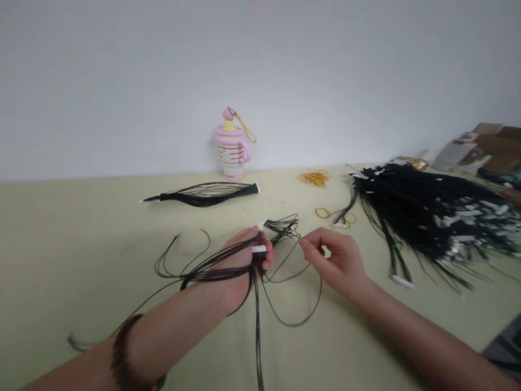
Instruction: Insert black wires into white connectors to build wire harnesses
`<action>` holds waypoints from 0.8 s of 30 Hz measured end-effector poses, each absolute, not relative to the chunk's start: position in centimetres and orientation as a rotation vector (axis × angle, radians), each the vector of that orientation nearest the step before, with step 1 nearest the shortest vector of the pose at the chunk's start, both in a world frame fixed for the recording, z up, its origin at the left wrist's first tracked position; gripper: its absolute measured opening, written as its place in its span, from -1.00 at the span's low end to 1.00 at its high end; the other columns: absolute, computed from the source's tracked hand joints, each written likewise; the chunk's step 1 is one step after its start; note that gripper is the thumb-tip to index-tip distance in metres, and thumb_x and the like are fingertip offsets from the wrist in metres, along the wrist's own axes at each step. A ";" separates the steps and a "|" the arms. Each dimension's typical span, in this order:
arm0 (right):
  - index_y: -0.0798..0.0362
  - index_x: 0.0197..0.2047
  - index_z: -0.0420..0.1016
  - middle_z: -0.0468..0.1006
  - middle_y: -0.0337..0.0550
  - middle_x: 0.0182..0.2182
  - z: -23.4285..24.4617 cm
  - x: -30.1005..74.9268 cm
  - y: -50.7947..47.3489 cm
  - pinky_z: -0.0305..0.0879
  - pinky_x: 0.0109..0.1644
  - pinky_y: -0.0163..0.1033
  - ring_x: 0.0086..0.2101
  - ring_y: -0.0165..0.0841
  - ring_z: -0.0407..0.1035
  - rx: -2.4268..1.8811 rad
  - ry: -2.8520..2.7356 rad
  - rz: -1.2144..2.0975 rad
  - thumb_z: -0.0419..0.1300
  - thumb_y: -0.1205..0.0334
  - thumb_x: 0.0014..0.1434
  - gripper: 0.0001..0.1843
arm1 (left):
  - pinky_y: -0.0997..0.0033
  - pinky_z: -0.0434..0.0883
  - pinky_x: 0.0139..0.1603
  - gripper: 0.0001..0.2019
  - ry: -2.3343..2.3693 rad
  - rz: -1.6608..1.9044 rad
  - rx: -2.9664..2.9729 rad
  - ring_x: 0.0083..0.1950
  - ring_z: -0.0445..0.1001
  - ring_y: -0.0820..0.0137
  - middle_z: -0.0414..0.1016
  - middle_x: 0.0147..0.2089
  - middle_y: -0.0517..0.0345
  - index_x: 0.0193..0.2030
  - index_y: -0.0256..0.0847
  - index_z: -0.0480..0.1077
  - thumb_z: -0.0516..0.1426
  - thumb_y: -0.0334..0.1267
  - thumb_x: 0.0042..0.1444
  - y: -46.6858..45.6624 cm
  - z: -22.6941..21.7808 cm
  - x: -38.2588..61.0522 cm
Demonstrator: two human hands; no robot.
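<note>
the left hand is closed around a bundle of black wires, gripping it near two white connectors; the palm and part of the bundle are hidden by wrapped fingers and by strands crossing the wrist. some strands fan left over the forearm, others hang down and are cut off at the bottom edge. the right hand pinches, thumb and forefinger meeting at strands just right of the connectors — which strand is caught is too fine to make out. the bundle is between the hands, above the table.

a dark bracelet, blurred, rings the left wrist. on the right, a big heap of black wires lies with its white ends smeared and hard to count. behind it some boxes run off the edge, their contents impossible to tell; a grey thing in the lower corner is cut off too.

against the wall is a pink cup, its top covered — the inside is hidden. red stripes circle it, and the print on its front is too blurred to read. near it lie another wire bundle and a tangle of yellow bands.
</note>
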State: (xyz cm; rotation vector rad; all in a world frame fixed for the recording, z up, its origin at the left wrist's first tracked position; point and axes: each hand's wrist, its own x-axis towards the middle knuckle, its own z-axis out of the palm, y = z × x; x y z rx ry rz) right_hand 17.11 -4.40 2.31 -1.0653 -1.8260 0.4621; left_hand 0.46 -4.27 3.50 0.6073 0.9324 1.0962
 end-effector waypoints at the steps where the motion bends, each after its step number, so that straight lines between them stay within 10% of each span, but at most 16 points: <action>1: 0.10 -0.51 0.38 0.37 -0.28 -0.64 2.2 16.7 -4.9 0.12 -0.52 -0.40 -0.60 -0.52 0.20 -1.023 -1.880 0.474 0.09 0.29 0.08 -0.84 | 0.56 0.10 -0.60 -0.87 0.938 1.094 0.618 -0.62 0.18 0.56 0.23 -0.60 0.24 -0.46 -0.28 0.19 0.00 -0.29 0.06 -4.5 3.6 0.7; 24: 0.08 -0.57 0.30 0.36 -0.30 -0.65 1.6 16.5 -4.9 0.14 -0.49 -0.43 -0.59 -0.54 0.22 -1.016 -1.945 0.378 0.07 0.30 0.08 -0.79 | 0.53 0.10 -0.63 -0.75 0.884 1.023 0.799 -0.64 0.19 0.55 0.28 -0.59 0.20 -0.42 -0.28 0.24 0.00 -0.11 0.08 -6.2 3.4 1.3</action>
